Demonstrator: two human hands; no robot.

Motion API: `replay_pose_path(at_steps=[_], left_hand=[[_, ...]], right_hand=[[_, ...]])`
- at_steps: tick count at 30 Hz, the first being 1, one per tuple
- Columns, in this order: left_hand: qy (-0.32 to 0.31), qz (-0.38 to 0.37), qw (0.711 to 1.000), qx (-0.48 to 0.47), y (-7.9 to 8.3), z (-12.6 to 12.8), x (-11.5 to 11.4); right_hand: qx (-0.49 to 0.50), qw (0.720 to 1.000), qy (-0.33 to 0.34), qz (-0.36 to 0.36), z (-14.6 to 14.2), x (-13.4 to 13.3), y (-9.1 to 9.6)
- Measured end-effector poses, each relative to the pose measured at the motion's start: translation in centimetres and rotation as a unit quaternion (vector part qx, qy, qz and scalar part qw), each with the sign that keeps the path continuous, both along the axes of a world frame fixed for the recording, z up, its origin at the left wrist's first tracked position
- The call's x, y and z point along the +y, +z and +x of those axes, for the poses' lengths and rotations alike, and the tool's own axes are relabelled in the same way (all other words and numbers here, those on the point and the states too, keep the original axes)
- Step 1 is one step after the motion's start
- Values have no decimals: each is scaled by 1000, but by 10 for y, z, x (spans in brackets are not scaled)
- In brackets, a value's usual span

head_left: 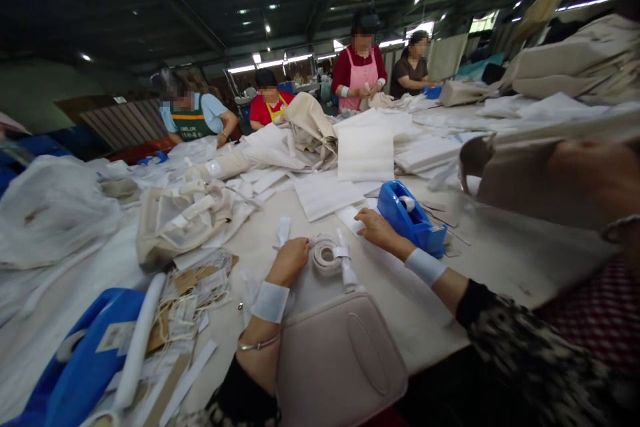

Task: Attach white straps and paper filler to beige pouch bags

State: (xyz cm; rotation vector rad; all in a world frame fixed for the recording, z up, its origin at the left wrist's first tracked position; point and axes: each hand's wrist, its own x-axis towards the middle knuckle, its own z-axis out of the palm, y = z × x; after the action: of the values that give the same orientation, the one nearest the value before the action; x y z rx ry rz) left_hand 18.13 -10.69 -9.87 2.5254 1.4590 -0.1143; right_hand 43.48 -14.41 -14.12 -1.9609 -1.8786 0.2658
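A beige handbag (340,360) lies flat in front of me, with an oval outline stitched on its face. Above its top edge sits a coiled pale strap (325,255), with white wrap (349,270) around the part beside the coil. My left hand (291,261) is closed at the left side of the coil, fingertips pinched on the strap. My right hand (379,230) is open, its fingers apart and bent, just left of a blue tape dispenser (410,217). Both wrists carry a pale band.
Another blue dispenser (93,353) stands at the lower left beside tags and cords (193,287). Beige bags (175,220) and white sheets (366,147) cover the table. At the right, a co-worker's blurred hand (600,173) is at a beige piece. Several people work across the table.
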Motion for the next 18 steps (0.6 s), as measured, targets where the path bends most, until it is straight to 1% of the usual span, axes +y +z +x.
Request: replay_pose_path(at_steps=[3, 8, 13, 18], left_hand=[[5, 7, 1000, 1, -2, 0, 1], [11, 6, 1000, -4, 0, 0, -1], [15, 0, 1000, -16, 3, 1, -4], [23, -4, 999, -28, 1, -1, -4]], right_hand=[[-52, 997, -5, -50, -3, 12, 1], [-114, 988, -25, -106, -2, 15, 4], [-167, 977, -31, -130, -3, 19, 9], [-203, 972, -16, -120, -4, 21, 15]])
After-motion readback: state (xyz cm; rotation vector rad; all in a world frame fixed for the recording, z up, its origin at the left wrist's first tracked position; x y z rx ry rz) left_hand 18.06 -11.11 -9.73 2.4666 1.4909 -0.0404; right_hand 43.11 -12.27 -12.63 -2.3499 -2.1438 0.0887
